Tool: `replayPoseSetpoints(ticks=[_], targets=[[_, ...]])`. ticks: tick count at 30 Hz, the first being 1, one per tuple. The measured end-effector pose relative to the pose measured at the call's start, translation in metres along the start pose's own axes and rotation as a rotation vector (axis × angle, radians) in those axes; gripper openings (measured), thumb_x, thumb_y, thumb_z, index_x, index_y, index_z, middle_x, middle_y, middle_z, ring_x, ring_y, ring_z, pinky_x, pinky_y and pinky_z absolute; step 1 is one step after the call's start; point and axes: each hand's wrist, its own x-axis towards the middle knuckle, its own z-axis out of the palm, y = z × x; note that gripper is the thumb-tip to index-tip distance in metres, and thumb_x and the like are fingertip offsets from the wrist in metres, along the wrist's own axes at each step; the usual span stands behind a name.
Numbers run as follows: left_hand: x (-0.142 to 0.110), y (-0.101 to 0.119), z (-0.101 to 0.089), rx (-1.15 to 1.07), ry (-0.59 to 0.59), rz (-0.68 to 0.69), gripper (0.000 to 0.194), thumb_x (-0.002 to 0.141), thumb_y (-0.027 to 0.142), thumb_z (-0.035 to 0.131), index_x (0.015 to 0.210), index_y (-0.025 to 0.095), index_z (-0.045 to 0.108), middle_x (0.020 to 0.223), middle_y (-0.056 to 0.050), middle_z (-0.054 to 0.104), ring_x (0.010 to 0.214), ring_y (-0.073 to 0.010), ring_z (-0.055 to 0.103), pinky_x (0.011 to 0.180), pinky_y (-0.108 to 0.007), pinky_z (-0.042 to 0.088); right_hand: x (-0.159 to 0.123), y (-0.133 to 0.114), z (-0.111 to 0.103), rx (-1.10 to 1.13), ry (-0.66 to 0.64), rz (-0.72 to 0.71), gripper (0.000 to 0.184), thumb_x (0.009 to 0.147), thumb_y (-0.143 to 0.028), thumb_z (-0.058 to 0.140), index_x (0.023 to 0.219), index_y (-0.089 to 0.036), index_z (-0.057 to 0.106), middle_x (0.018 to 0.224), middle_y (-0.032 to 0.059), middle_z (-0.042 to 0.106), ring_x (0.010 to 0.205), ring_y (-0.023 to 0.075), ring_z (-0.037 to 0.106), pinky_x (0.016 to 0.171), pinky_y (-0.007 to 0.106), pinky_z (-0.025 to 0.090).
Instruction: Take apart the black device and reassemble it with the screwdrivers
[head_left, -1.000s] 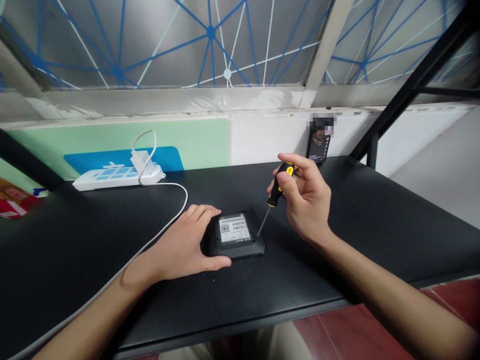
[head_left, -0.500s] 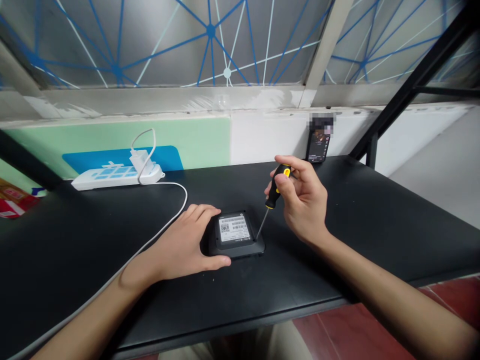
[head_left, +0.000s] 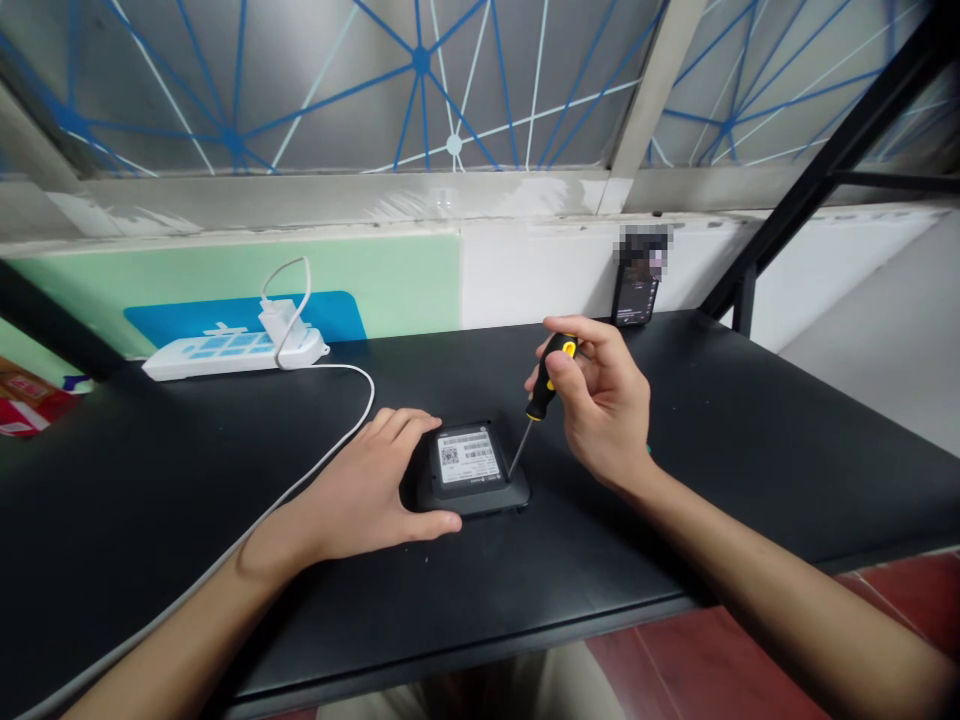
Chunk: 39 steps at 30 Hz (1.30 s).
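A flat black electronic box (head_left: 480, 497) with a white printed label (head_left: 469, 456) facing up lies on the black table. My left hand (head_left: 379, 490) grips its left side, thumb along the near edge and fingers at the far edge. In my right hand (head_left: 604, 405) is a screwdriver (head_left: 551, 378) with a black and yellow handle, the index finger resting over the handle's end. Its shaft slants down to the left, and the tip is at the box's near right corner, beside the label. Whether a screw sits under the tip I cannot tell.
A white power strip (head_left: 225, 357) with a plugged-in charger (head_left: 283, 322) stands at the back left; its white cable (head_left: 330, 461) runs past my left arm. A phone (head_left: 635, 295) leans on the wall. Red packaging (head_left: 34, 400) lies far left. Something small and green shows behind my right wrist.
My right hand and the screwdriver have shifted slightly left, the handle a little lower. A bit of green now shows behind the right wrist. My left hand and the box have stayed put.
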Motion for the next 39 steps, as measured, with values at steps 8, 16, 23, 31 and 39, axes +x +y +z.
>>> replayPoseSetpoints(ticks=[8, 16, 23, 31, 39], targets=[[0.0, 0.0011, 0.0006, 0.017, -0.025, -0.006, 0.079, 0.076, 0.063, 0.077, 0.137, 0.02, 0.049, 0.139, -0.016, 0.057, 0.124, -0.038, 0.055, 0.107, -0.056, 0.047, 0.0002, -0.0014, -0.0034, 0.161, -0.096, 0.108, 0.028, 0.103, -0.036, 0.052, 0.127, -0.027, 0.063, 0.118, 0.0044, 0.071, 0.092, 0.0168, 0.077, 0.084, 0.037, 0.067], [-0.001, -0.0013, 0.001, 0.027, -0.022, -0.001, 0.082, 0.076, 0.064, 0.078, 0.138, 0.019, 0.049, 0.14, -0.015, 0.056, 0.125, -0.0373, 0.055, 0.108, -0.055, 0.046, -0.0011, -0.0048, -0.0024, 0.146, -0.114, 0.039, 0.027, 0.099, -0.033, 0.061, 0.125, -0.029, 0.064, 0.104, 0.0007, 0.068, 0.072, 0.0103, 0.073, 0.066, 0.026, 0.064], [-0.0004, -0.0004, 0.0009, 0.024, -0.017, -0.005, 0.081, 0.076, 0.062, 0.079, 0.138, 0.019, 0.05, 0.14, -0.015, 0.057, 0.126, -0.0378, 0.055, 0.108, -0.055, 0.046, -0.0017, -0.0024, -0.0027, 0.001, -0.041, -0.027, 0.023, 0.092, -0.035, 0.071, 0.115, -0.032, 0.068, 0.097, 0.001, 0.062, 0.062, 0.0101, 0.062, 0.052, 0.028, 0.057], [-0.001, -0.0016, 0.0007, 0.021, -0.014, -0.003, 0.081, 0.075, 0.064, 0.078, 0.137, 0.019, 0.05, 0.14, -0.014, 0.057, 0.125, -0.0375, 0.055, 0.108, -0.054, 0.047, -0.0009, -0.0064, -0.0033, 0.133, -0.108, 0.05, 0.028, 0.102, -0.036, 0.055, 0.127, -0.03, 0.067, 0.109, 0.0026, 0.071, 0.081, 0.0142, 0.074, 0.073, 0.033, 0.066], [-0.0012, -0.0024, 0.0018, 0.034, -0.015, 0.004, 0.081, 0.076, 0.063, 0.078, 0.138, 0.019, 0.049, 0.141, -0.015, 0.056, 0.126, -0.0374, 0.055, 0.108, -0.055, 0.046, 0.0023, 0.0014, -0.0036, 0.049, -0.064, 0.073, 0.025, 0.094, -0.042, 0.069, 0.116, -0.03, 0.068, 0.102, 0.0017, 0.064, 0.073, 0.0112, 0.069, 0.063, 0.027, 0.062]])
